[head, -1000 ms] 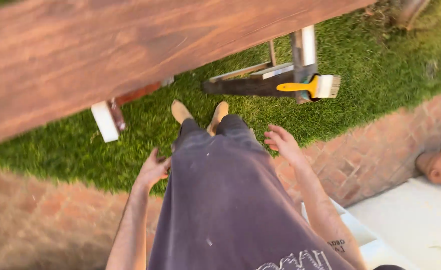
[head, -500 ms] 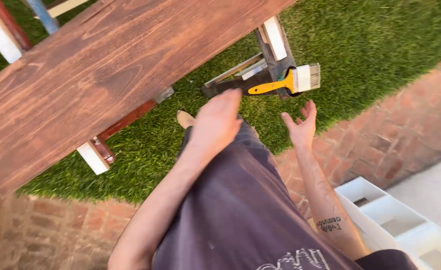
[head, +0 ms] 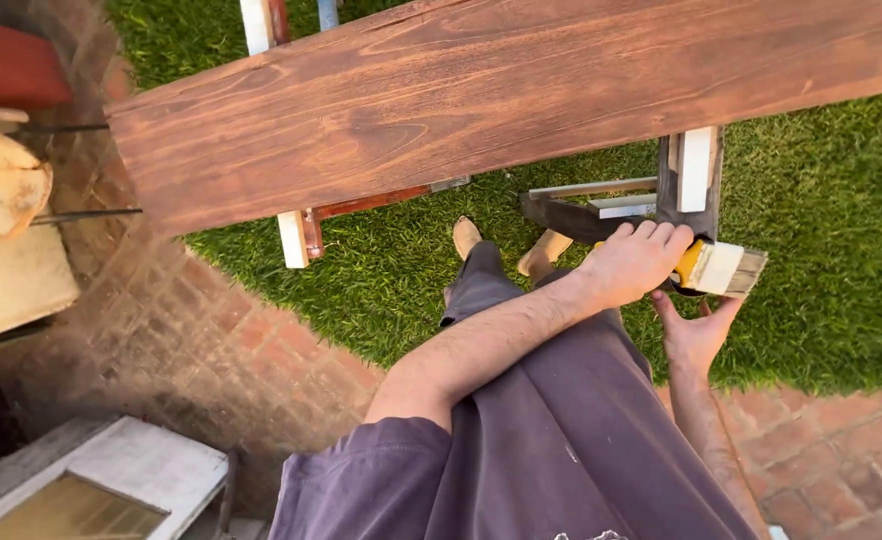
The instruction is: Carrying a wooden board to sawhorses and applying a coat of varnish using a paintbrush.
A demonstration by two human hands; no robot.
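Head view: left hand [head: 633, 262] reaches across the body, fingers curled over the yellow handle of a paintbrush [head: 718, 268] lying on a sawhorse [head: 689, 180] under the stained plank [head: 501, 95]. Right hand [head: 694, 335] just below the brush, palm up, fingers spread, holding nothing. Brush prob. light & stiff; bristles soft, maybe wet w/ stain, so best gripped at the handle.

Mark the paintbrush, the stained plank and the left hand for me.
paintbrush [head: 729, 268]: head view, on the pale bristles.
stained plank [head: 481, 95]: head view, middle of its top face.
left hand [head: 636, 262]: head view, back of the hand.
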